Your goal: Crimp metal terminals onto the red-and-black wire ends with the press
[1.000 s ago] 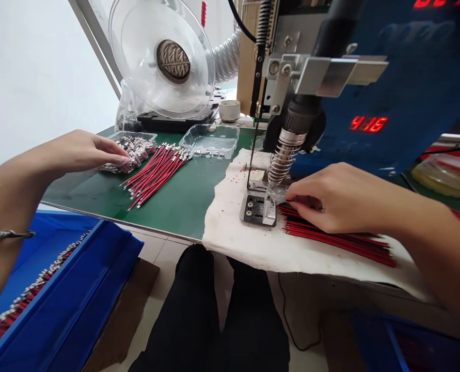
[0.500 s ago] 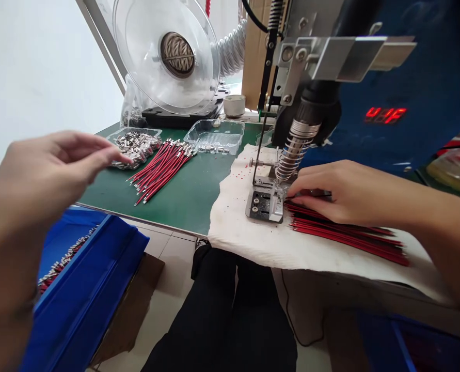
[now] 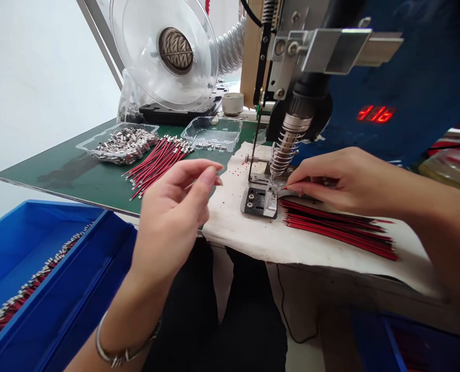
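My left hand [image 3: 171, 212], with a metal bracelet at the wrist, is over the table's front edge, left of the soldering fixture [image 3: 258, 201]. Thumb and fingers are pinched; whatever small piece they may hold is hidden. At the fixture's right side, my right hand [image 3: 334, 178] pinches a thin wire [image 3: 283, 189], mostly covered by the fingers. Below that hand a bundle of red and black wires [image 3: 338, 230] lies on white cloth [image 3: 237, 227]. Above the fixture stands the soldering iron's tip with its coiled spring [image 3: 289, 142].
Left on the green table are a tray of metal connectors [image 3: 127, 144], wires with metal ends [image 3: 158, 163], and a clear tray [image 3: 212, 132]. A blue bin [image 3: 94, 268] stands below left. A fume hood [image 3: 137, 41] is behind; a blue machine with red display [image 3: 377, 113] stands right.
My left hand has moved right, from beside the connector tray to nearer the fixture, fingers still pinched. My right hand has lifted slightly off the wire bundle and stays beside the fixture.
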Motion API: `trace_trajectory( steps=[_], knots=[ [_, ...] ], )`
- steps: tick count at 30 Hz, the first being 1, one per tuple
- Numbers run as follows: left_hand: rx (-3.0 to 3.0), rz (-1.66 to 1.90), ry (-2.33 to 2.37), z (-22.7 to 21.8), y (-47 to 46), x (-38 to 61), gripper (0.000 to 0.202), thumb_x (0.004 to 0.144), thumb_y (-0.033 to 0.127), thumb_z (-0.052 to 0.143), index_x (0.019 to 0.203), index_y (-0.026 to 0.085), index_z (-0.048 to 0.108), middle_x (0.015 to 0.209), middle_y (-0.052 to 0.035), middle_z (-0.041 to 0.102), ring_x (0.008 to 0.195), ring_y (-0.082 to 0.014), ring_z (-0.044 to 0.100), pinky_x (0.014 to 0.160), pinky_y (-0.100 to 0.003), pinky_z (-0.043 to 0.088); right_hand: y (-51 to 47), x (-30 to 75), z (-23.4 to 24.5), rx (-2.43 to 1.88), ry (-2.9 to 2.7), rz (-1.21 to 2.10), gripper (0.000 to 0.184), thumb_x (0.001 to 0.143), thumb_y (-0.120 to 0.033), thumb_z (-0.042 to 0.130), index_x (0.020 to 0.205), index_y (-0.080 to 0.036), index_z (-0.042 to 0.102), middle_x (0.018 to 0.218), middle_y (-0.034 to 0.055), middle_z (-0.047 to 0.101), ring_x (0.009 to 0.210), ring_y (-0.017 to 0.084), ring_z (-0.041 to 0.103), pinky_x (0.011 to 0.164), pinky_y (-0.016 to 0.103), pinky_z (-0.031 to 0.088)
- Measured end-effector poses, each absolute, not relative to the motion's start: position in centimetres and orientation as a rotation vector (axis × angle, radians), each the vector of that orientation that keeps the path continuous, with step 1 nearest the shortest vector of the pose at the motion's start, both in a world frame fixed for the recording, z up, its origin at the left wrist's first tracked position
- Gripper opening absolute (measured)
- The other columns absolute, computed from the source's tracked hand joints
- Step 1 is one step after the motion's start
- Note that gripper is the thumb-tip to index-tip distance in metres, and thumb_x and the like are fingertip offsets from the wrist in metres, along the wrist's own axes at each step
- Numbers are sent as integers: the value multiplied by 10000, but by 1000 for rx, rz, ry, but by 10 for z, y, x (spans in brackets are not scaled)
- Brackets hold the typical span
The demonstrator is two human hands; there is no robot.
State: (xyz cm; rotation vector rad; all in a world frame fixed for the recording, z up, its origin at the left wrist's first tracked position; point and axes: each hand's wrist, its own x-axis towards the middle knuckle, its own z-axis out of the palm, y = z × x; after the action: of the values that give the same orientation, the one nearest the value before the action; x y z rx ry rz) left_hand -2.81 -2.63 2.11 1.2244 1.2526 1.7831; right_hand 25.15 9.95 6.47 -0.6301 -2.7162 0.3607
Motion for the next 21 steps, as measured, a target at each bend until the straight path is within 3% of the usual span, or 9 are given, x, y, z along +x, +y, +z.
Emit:
trace_trajectory(
  steps=[5, 8, 12, 18, 21],
  knots=[
    [1246, 1718, 1121, 20, -6, -8, 101, 1107, 293, 917, 1019, 245, 901, 963, -25, 810, 575, -79, 424, 467, -254, 313, 89, 247, 63, -634, -2610, 389, 295, 1165, -426, 668, 1013, -301, 888, 869, 42, 887, 667, 211, 741, 698, 376, 534],
    [1266, 1676, 1104, 16, 1, 0, 144, 1141, 327, 888, 1028, 239, 872, 1040, -41, 842, 674, -104, 557, 490, -262, 331, 84, 241, 55, -685, -2542, 393, 287, 1166, -455, 693, 987, -296, 852, 768, 13, 828, 572, 178, 648, 642, 354, 493],
    [1273, 1641, 1134, 12, 6, 8, 160, 1168, 343, 841, 1046, 240, 827, 1014, -52, 820, 807, -150, 686, 528, -262, 390, 83, 236, 46, -672, -2500, 430, 256, 1160, -411, 687, 989, -279, 825, 764, 14, 820, 604, 186, 694, 642, 348, 489],
    [1225, 1613, 1178, 4, 10, 3, 233, 1157, 364, 847, 992, 224, 760, 938, -29, 794, 577, -94, 477, 466, -255, 337, 84, 234, 46, -658, -2489, 466, 217, 1144, -363, 663, 1009, -292, 816, 758, 5, 825, 585, 197, 674, 627, 372, 477],
    [1177, 1544, 1136, 6, 9, 0, 217, 1131, 350, 876, 994, 214, 776, 948, -31, 819, 517, -63, 452, 436, -241, 312, 84, 233, 47, -653, -2496, 452, 215, 1123, -338, 654, 978, -286, 803, 783, 13, 843, 621, 201, 708, 660, 373, 496]
  ],
)
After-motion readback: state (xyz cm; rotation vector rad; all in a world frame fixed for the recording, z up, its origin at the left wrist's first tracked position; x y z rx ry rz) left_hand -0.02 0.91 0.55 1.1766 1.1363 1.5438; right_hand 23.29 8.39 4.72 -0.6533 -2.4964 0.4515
